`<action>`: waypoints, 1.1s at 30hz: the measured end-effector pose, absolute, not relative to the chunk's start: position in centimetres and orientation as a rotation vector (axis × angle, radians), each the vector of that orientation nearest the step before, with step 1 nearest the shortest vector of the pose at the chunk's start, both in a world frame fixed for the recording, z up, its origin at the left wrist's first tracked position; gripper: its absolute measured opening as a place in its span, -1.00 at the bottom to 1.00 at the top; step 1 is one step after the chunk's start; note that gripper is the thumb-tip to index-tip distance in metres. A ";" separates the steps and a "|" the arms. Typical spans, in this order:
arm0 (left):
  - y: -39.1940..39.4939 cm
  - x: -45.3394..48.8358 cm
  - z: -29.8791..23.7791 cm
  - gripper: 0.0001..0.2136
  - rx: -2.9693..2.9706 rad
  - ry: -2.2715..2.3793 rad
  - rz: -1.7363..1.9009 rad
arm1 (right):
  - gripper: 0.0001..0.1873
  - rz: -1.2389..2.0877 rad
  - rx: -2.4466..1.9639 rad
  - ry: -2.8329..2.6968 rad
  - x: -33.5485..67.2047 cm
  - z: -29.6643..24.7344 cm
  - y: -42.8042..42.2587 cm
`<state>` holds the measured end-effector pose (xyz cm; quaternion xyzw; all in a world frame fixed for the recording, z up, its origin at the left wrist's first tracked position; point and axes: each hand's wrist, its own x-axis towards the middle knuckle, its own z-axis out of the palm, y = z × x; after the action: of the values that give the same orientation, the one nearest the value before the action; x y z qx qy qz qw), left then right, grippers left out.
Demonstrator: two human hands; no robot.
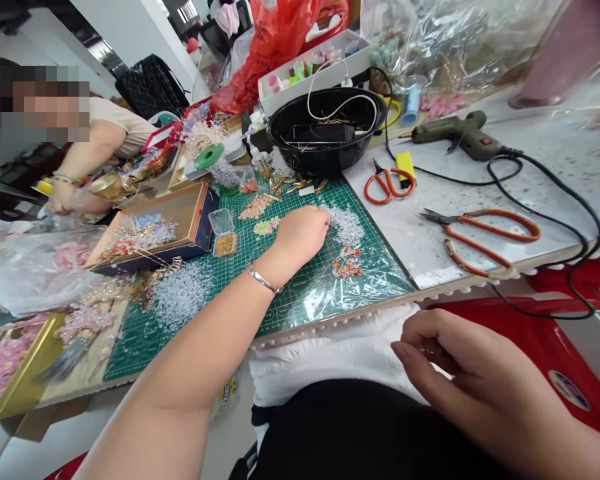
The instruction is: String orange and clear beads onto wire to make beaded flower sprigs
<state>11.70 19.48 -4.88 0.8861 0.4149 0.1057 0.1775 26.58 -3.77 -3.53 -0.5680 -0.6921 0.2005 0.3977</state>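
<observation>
My left hand reaches across the green cutting mat, its fingers curled down at the edge of a pile of clear beads. Its fingertips are mostly hidden, so what they pinch cannot be made out. Just below that pile lie orange and clear beaded pieces. In front of my lap, off the table edge, my right hand is held with fingers curled in and thumb near the forefinger. A tiny glint shows inside its fingers, too small to name. Yellowish flower pieces and peach pieces lie left of my left hand.
Orange-handled pliers, small scissors and a corded glue gun lie at right. A black bowl stands behind the mat. Leftward are a box of wired pieces and more clear beads. A co-worker sits across.
</observation>
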 end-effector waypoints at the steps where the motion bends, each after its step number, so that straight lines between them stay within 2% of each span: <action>1: 19.1 11.5 -4.4 -0.81 2.490 1.173 0.322 | -0.85 0.523 -1.433 -1.738 26.7 -3.5 -3.6; 5: 14.6 9.9 -1.7 -0.81 2.272 1.116 0.468 | -0.87 0.546 -1.405 -1.677 27.1 -2.8 -3.5; 7: 11.0 8.9 -0.8 -0.88 1.697 0.975 0.557 | -0.86 0.521 -1.409 -1.675 27.1 -2.4 -3.7; 9: 7.4 8.1 -0.6 -0.93 1.304 0.902 0.487 | -0.85 0.502 -1.388 -1.697 26.8 -2.1 -3.9; 13: 2.8 7.4 -1.3 -0.92 0.880 0.832 0.527 | -0.84 0.520 -1.320 -1.763 26.0 -1.8 -4.3; 28: 0.2 6.3 -1.1 -0.95 0.850 0.772 0.603 | -0.83 0.450 -1.299 -1.773 24.3 -1.0 -5.8; 33: -0.1 6.0 -1.1 -0.90 0.861 0.764 0.604 | -0.84 0.429 -1.308 -1.809 24.1 -0.9 -5.9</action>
<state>6.04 -0.15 -1.05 0.4010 0.3557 0.2813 0.7960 24.14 -5.94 -0.87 -0.5222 -0.7219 0.1710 0.4207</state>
